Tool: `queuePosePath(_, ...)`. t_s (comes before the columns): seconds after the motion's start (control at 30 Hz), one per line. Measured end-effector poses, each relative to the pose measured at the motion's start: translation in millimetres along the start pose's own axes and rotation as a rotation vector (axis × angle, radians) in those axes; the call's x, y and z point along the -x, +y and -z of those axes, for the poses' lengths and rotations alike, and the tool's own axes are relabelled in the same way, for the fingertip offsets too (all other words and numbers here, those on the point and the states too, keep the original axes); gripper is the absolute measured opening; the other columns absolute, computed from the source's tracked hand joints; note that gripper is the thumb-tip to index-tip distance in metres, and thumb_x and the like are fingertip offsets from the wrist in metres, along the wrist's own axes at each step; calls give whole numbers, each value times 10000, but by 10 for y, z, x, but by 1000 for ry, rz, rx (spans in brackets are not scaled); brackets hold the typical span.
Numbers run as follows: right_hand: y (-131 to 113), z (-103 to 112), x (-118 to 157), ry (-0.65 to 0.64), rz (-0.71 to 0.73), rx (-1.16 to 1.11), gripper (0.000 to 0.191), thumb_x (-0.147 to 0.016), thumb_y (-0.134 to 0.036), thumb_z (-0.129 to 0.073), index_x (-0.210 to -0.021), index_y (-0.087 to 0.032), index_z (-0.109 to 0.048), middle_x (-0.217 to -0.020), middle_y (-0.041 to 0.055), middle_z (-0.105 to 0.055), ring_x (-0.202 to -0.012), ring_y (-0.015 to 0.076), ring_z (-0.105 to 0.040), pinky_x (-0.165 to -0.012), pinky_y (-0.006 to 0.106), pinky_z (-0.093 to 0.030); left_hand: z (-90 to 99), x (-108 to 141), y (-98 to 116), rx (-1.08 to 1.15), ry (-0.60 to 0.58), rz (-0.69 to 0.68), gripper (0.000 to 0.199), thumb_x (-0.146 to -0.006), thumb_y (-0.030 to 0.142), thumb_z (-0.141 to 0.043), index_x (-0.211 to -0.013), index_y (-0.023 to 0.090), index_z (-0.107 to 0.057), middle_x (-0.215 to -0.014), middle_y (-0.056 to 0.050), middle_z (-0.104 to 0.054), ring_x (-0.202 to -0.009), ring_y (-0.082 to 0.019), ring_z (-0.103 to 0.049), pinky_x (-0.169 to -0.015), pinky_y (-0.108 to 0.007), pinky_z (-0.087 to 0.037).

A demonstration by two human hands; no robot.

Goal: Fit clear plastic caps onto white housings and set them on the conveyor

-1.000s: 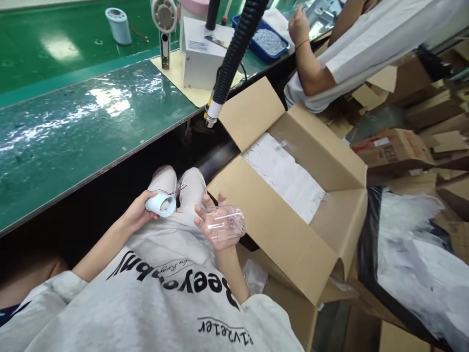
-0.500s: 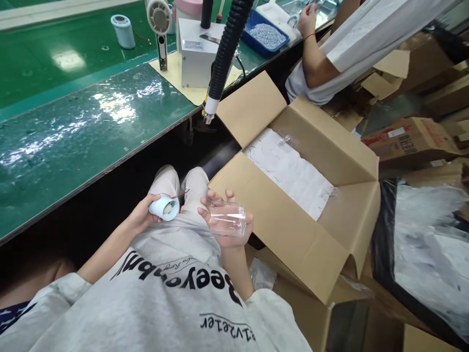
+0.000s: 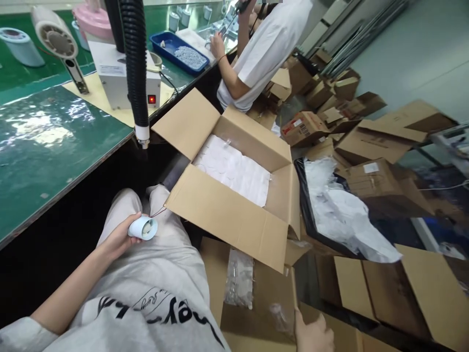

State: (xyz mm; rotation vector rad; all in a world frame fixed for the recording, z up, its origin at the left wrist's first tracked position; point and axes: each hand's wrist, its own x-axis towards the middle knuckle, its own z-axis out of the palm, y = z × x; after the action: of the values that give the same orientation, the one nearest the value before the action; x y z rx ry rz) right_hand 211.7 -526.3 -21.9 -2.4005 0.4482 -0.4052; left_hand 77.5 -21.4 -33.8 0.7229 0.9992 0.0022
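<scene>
My left hand point(image 3: 119, 239) is wrapped round a light blue cylindrical part point(image 3: 142, 228), whose open end faces right and which trails a thin dark red wire. My right hand point(image 3: 314, 333) is low at the right edge of the lower cardboard box point(image 3: 266, 278), thumb apart from the loosely bent fingers, with nothing visible in it. Inside that box lie a clear plastic piece point(image 3: 280, 315), blurred, and clear packaging point(image 3: 240, 278). Above it, a larger open carton point(image 3: 234, 222) contains a white sheet point(image 3: 234, 168) with thin wires on it.
A black hose point(image 3: 135, 63) hangs beside the green bench point(image 3: 54, 132). On the bench are a grey machine point(image 3: 110, 73), a handheld fan point(image 3: 56, 36) and a blue tray point(image 3: 178, 51). A person point(image 3: 256, 58) works beyond. Bagged plastic point(image 3: 344, 210) and cartons fill the right.
My right hand has moved down and right to the lower box; the clear cup has left it. My left hand still holds the blue part. The view has swung right.
</scene>
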Motion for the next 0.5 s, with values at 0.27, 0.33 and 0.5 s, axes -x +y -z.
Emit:
queuePosePath(0.27,-1910,-1933,-1210,-539,253,-70,556,-808,-578,-545,-1129,-154,-709,-896,103,-742,-830,258,-715,-756,392,-600,-29,-126,66,-18,31,16,314,-716,333,-762,-962,149,-693,-844,-32,-671,-613,-134,-607,-430,-203,-476)
queuePosePath(0.33,-2456,-2638,-1497,-663,273,-49,447,-913,-458,-548,-1215,-157,-681,-801,41,-718,-690,171,-683,-678,306,-590,33,-96,65,7,36,-26,364,-655,353,-803,-948,168,-691,-834,-20,-670,-586,-129,-581,-407,-204,-437)
queuePosePath(0.5,-3437,-3912,-1744,-754,268,108,315,-1019,-364,-598,-1228,-131,-630,-944,44,-706,-743,142,-685,-704,311,-605,157,106,58,140,219,-83,366,-690,378,-789,-971,164,-697,-794,-38,-687,-585,-156,-590,-445,-229,-447)
